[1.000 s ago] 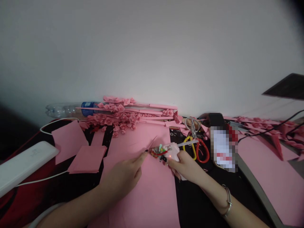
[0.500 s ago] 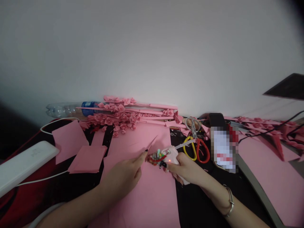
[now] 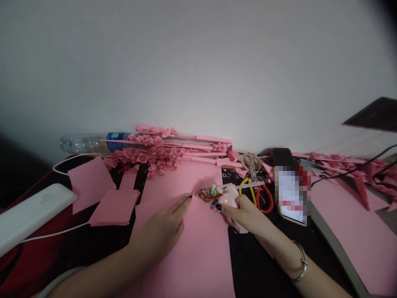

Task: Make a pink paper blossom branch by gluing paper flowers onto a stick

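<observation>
The white plastic glue gun (image 3: 228, 199) with a pale glue stick (image 3: 250, 184) is in our right hand (image 3: 249, 216), fingers closed around it, over the large pink paper sheet (image 3: 195, 260). Near its front end, our left hand (image 3: 163, 227) has fingers gripping a thin pink paper piece (image 3: 199, 187). On the black bench (image 3: 248, 271) we see yellow-and-red-handled scissors (image 3: 266, 200).

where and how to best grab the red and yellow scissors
Probably by the red loop, coming from the near right: the scissors lie with both loops at their near end, and the right hand partly hides the yellow loop.
</observation>
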A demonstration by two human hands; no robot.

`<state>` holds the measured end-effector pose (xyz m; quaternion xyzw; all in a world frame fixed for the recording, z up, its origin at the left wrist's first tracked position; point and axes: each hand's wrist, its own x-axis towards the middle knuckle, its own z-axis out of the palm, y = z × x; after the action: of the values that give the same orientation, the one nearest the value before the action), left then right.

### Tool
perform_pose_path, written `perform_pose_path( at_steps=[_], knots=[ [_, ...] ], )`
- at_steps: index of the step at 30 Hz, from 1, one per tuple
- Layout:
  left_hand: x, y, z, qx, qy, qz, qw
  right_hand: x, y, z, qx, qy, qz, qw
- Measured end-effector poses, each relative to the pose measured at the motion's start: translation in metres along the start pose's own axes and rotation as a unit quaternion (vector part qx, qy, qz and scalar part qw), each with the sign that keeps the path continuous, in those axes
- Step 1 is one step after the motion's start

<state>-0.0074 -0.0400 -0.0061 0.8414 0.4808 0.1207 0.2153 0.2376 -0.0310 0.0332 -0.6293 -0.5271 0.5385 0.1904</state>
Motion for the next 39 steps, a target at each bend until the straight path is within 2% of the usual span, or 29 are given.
perform_pose_path(
  at_steps=[3,8,16,20,26,39],
  knots=[
    [0.001,0.001,0.001,0.014,0.006,-0.014,1.0,0.001,0.002,0.0,-0.01,-0.004,-0.006,1.0],
    [0.003,0.009,-0.007,0.1,-0.041,-0.091,0.99,0.003,0.006,0.0,-0.015,-0.008,-0.019,1.0],
    [0.001,0.013,-0.014,0.154,-0.058,-0.069,0.984,0.003,0.006,-0.001,-0.018,-0.013,-0.026,0.999],
    [0.003,0.013,-0.013,0.148,-0.043,-0.065,0.986,0.003,0.007,0.0,-0.029,-0.015,-0.021,0.999],
    [0.006,0.011,-0.011,0.095,-0.056,-0.074,0.991,0.002,0.005,0.0,-0.047,-0.025,-0.032,0.998],
    [0.007,0.002,-0.005,0.036,0.004,-0.055,0.998,0.002,0.017,0.005,-0.062,-0.018,-0.038,0.997]
  ],
)
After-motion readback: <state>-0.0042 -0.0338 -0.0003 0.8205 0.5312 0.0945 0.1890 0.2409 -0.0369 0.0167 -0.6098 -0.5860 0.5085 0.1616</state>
